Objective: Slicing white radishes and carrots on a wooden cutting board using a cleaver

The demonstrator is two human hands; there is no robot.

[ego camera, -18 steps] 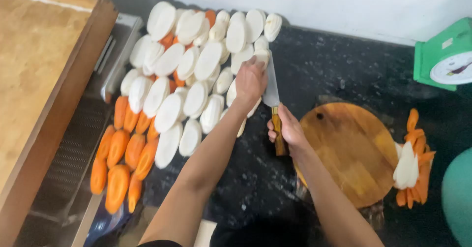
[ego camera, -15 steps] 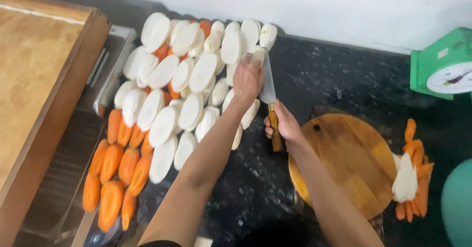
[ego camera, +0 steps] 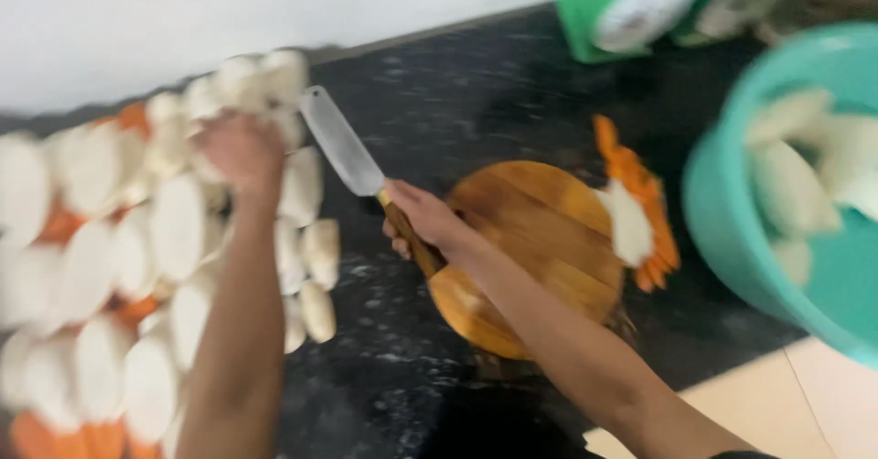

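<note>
The right hand (ego camera: 422, 221) is clenched on the brown wooden handle of a cleaver (ego camera: 346, 145), its flat grey blade raised over the speckled black table (ego camera: 476, 102). The left hand (ego camera: 240, 148) rests on pale white slices (ego camera: 174, 230); its grip is too blurred to tell. A round wooden board (ego camera: 535, 249) lies right of the knife.

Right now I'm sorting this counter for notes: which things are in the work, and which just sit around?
In the work:
left hand on the white slices
right hand, grip on the knife

Sitting around:
round wooden board
carrot pieces
teal tub
green scale
</note>
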